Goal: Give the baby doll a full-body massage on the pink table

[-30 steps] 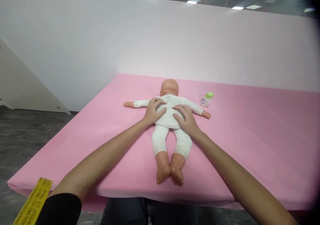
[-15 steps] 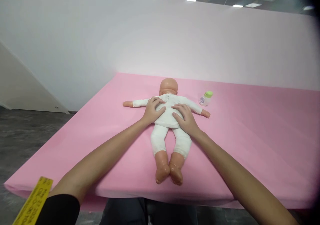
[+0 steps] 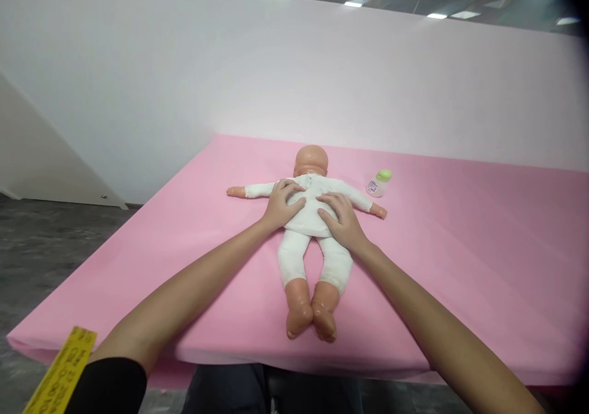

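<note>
Both hands lay flat, fingers spread, on the doll (image 3: 309, 208) at mid-table: left hand (image 3: 281, 203), right hand (image 3: 342, 219). Next, a grip seemed needed.

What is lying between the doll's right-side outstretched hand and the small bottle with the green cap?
Nothing: in the head view, only bare pink table cover separates the white-clothed plastic baby doll from the small clear bottle with green cap.

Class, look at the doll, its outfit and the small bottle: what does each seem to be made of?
Doll: smooth, slightly shiny head and feet, probably vinyl or plastic. Outfit: matte white wrinkled fabric, likely cotton. Bottle: clear body, green cap, apparently plastic.
</note>
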A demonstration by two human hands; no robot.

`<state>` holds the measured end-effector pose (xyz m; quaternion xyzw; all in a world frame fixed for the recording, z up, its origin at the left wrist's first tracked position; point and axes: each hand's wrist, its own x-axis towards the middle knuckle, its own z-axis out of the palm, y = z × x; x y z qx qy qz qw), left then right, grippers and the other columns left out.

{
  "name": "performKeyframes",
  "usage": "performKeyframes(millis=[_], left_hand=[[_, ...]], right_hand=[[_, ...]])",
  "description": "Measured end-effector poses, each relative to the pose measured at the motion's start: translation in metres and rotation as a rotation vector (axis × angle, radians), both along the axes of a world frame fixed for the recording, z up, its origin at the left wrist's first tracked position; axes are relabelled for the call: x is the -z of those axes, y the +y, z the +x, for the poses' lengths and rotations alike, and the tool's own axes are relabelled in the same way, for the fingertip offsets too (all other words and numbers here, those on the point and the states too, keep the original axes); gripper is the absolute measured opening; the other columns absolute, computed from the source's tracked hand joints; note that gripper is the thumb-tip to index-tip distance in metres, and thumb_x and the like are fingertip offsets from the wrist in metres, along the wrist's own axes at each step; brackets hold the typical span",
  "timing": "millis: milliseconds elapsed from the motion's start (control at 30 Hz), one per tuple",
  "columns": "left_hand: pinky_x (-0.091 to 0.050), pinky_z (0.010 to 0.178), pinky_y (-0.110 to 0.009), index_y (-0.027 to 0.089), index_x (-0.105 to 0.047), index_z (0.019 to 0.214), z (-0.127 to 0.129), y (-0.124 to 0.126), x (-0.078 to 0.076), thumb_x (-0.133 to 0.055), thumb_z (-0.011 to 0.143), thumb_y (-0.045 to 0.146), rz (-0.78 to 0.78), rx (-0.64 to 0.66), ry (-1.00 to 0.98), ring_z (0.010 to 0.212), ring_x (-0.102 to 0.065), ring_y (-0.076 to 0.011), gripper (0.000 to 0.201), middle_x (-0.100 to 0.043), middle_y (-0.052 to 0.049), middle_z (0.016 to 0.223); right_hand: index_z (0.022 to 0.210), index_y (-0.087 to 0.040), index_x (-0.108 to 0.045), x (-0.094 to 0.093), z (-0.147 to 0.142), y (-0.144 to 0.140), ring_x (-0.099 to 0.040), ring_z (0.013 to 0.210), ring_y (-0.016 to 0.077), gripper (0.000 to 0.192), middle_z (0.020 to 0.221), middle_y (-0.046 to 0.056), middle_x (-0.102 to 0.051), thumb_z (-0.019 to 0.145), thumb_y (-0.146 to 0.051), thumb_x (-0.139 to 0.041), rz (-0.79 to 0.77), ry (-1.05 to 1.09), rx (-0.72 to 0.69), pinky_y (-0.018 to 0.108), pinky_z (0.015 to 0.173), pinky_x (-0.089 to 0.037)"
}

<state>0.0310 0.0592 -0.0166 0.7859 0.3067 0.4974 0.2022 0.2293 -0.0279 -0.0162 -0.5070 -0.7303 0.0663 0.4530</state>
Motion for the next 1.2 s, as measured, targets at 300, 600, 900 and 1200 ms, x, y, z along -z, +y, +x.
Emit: performKeyframes(millis=[300, 600, 900, 1200], left_hand=[[-0.044, 0.112, -0.046, 0.025, -0.071, 0.104, -0.0002, -0.0007, -0.001, -0.07, 0.085, 0.02, 0.009, 0.0, 0.005, 0.116, -0.058, -0.0243, 0.02, -0.061, -0.005, 0.112], [-0.044, 0.112, -0.046, 0.026, -0.071, 0.105, -0.0002, -0.0011, -0.0011, -0.069, 0.085, 0.02, -0.002, 0.0, 0.009, 0.118, -0.057, -0.0245, 0.02, -0.061, -0.005, 0.113], [-0.043, 0.113, -0.046, 0.026, -0.071, 0.104, 0.0, -0.0003, -0.0006, -0.069, 0.085, 0.021, -0.002, 0.003, -0.002, 0.117, -0.057, -0.0242, 0.02, -0.061, -0.005, 0.113], [-0.044, 0.113, -0.047, 0.026, -0.071, 0.104, -0.0003, -0.0018, -0.002, -0.068, 0.085, 0.022, -0.001, -0.005, 0.012, 0.117, -0.057, -0.0242, 0.02, -0.061, -0.005, 0.113]], right_hand=[[0.123, -0.028, -0.065, -0.0005, -0.0002, -0.0006, -0.052, 0.125, 0.0297, 0.028, 0.127, 0.008, -0.06, 0.097, -0.035, -0.058, -0.003, -0.006, 0.001, 0.052, 0.114, -0.038], [0.122, -0.028, -0.065, -0.001, -0.0007, -0.0009, -0.052, 0.126, 0.0298, 0.028, 0.127, 0.008, -0.06, 0.097, -0.035, -0.058, -0.012, 0.0, 0.003, 0.053, 0.115, -0.038], [0.123, -0.028, -0.065, -0.0019, -0.0005, -0.0012, -0.052, 0.126, 0.0297, 0.028, 0.127, 0.008, -0.06, 0.097, -0.036, -0.057, -0.011, 0.001, 0.002, 0.053, 0.114, -0.038], [0.124, -0.029, -0.065, -0.0024, -0.0007, -0.002, -0.052, 0.126, 0.0308, 0.029, 0.128, 0.008, -0.06, 0.097, -0.038, -0.056, -0.015, -0.008, 0.007, 0.055, 0.114, -0.038]])
